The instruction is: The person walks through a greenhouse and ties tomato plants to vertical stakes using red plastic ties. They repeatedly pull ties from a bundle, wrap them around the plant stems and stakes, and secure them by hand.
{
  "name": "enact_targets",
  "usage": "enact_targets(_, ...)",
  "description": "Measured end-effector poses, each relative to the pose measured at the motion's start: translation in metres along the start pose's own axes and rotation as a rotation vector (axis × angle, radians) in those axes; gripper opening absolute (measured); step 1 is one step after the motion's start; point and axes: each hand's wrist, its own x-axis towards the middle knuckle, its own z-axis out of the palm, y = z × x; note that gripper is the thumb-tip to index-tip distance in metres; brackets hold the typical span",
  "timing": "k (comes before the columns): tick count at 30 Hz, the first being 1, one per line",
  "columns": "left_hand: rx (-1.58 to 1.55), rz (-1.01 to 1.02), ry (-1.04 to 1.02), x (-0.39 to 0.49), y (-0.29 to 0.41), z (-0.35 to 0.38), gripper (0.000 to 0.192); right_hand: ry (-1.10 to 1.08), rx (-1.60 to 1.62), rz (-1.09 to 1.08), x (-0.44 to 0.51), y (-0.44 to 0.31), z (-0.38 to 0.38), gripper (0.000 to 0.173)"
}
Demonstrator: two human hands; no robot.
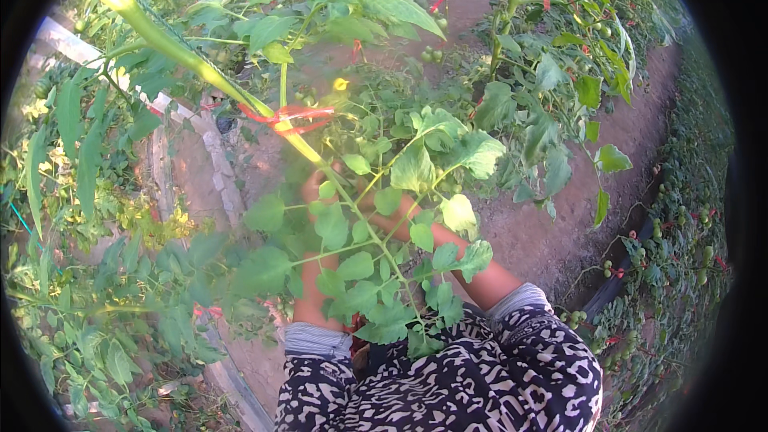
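A tomato stem (201,69) slants down from the upper left, close to the camera. Red plastic tape (294,117) is tied around it, and a thin green twine (159,33) runs alongside. Just beneath the tape, my left hand (312,187) is partly visible behind the stem. My right hand (393,207) reaches in from the right to nearly the same spot. Tomato leaves (333,225) cover most of both hands, so their fingers and anything in them are hidden. A small yellow flower (341,84) shows above them.
Another tomato plant (510,18) with red tape stands at upper right. Bare soil (528,234) forms a path on the right, beside dark plastic sheeting (618,276) and plants bearing green tomatoes (630,339). A pale concrete edging (222,174) runs along the left among low foliage.
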Motion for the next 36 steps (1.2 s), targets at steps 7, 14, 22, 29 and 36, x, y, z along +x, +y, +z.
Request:
enact_targets(7, -0.247, 0.060, -0.182, 0.005, -0.023, -0.018, 0.037, 0.233, 0.107, 0.131, 0.017, -0.019, 0.020, 0.028)
enact_targets(14, -0.086, 0.115, -0.031, 0.000, -0.011, -0.008, 0.019, 0.292, -0.192, 0.175, 0.017, -0.032, 0.037, 0.026)
enact_targets(22, 0.014, 0.098, 0.034, 0.021, -0.035, -0.019, 0.026, 0.311, -0.152, 0.140, 0.020, -0.021, 0.050, 0.029)
enact_targets(29, 0.019, 0.147, -0.096, 0.025, -0.001, -0.003, 0.019, 0.500, -0.091, 0.135, 0.026, 0.014, 0.045, 0.027)
enact_targets(36, -0.057, 0.212, -0.275, 0.031, 0.008, -0.007, 0.023, 0.405, -0.082, 0.003, 0.052, 0.031, 0.040, 0.020)
